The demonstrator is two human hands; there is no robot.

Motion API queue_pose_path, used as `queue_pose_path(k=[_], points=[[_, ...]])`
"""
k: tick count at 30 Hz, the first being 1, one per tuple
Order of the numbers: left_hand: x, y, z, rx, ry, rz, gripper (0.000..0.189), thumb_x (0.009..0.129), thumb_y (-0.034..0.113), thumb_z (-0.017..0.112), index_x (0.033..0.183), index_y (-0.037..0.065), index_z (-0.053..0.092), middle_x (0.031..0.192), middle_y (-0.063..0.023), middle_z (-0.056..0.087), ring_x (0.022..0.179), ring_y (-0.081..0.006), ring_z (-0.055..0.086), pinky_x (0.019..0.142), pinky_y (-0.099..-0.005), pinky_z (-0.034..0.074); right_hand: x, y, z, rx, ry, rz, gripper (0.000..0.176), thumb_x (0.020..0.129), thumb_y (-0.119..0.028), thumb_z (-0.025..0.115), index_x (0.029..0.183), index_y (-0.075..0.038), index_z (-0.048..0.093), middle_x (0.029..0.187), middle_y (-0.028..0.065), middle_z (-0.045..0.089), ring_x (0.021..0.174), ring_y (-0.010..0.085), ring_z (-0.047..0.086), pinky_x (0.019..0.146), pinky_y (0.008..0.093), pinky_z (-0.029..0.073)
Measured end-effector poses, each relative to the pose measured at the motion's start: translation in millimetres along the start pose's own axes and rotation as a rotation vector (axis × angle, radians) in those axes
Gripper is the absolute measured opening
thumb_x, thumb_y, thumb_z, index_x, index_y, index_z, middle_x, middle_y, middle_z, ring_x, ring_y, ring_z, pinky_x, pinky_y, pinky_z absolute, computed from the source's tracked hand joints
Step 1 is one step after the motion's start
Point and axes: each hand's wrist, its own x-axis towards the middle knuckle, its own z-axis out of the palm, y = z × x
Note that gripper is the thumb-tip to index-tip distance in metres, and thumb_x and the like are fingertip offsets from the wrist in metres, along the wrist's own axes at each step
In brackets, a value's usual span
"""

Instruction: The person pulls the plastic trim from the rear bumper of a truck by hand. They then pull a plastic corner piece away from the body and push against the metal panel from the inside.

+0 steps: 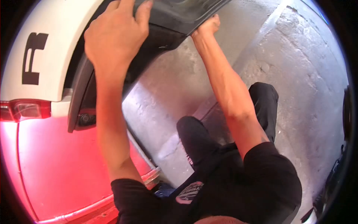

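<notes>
A large black plastic car panel (164, 35) fills the top middle, beside the white part of a vehicle. My left hand (115, 37) lies over the panel's left side, back of the hand toward me, thumb stretched away from the fingers. The upper frame edge cuts off those fingertips. Farther right, my right hand (209, 26) grips the panel's lower right edge from outside, its fingers partly hidden by the panel. A dark trim strip (80, 95) runs down along the vehicle beneath my left forearm.
At left stands the vehicle's red bodywork (63, 160), with a red tail light (28, 110) and a black letter R (34, 58) on white. Grey, worn concrete floor (298, 74) spreads to the right. My bent knees in black trousers (195, 134) are below the panel.
</notes>
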Motion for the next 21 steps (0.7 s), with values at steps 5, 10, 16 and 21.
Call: queue_pose_path(k=[5,10,16,21], points=[[6,8,-1,0.010,0.072,0.035,0.036,0.096,0.044,0.063,0.105,0.010,0.068,0.092,-0.0153,0.071,0.083,-0.0387,0.070,0.072,-0.0495,0.054,24,-2,-5,-0.029,-0.139,-0.047,0.066,0.109,-0.044,0.020,0.142,0.003,0.052,0.149,0.0201,0.053,0.133,0.0381,0.056,0.114,0.0509,0.045],[5,-1,-5,-0.058,0.089,0.021,0.030,0.094,0.037,0.066,0.089,0.008,0.064,0.079,-0.0153,0.066,0.073,-0.0380,0.068,0.066,-0.0501,0.052,20,-16,-9,-0.350,0.075,-0.063,0.064,0.108,-0.050,0.030,0.151,-0.003,0.039,0.146,0.0222,0.054,0.134,0.0351,0.052,0.106,0.0451,0.045],[1,-1,5,-0.033,0.205,0.015,0.033,0.095,0.039,0.065,0.086,0.008,0.064,0.077,-0.0138,0.066,0.071,-0.0361,0.068,0.066,-0.0480,0.054,8,-55,-155,-0.443,0.343,-0.129,0.071,0.101,-0.057,0.044,0.156,-0.015,0.028,0.151,0.0278,0.048,0.142,0.0394,0.044,0.117,0.0563,0.028],[3,-7,-2,-0.073,0.081,0.002,0.033,0.096,0.038,0.064,0.086,0.007,0.065,0.081,-0.0147,0.069,0.075,-0.0354,0.070,0.069,-0.0477,0.056,34,-3,-7,-0.172,0.001,-0.139,0.056,0.109,-0.042,0.028,0.142,-0.004,0.052,0.137,0.0129,0.062,0.120,0.0312,0.061,0.100,0.0465,0.051]])
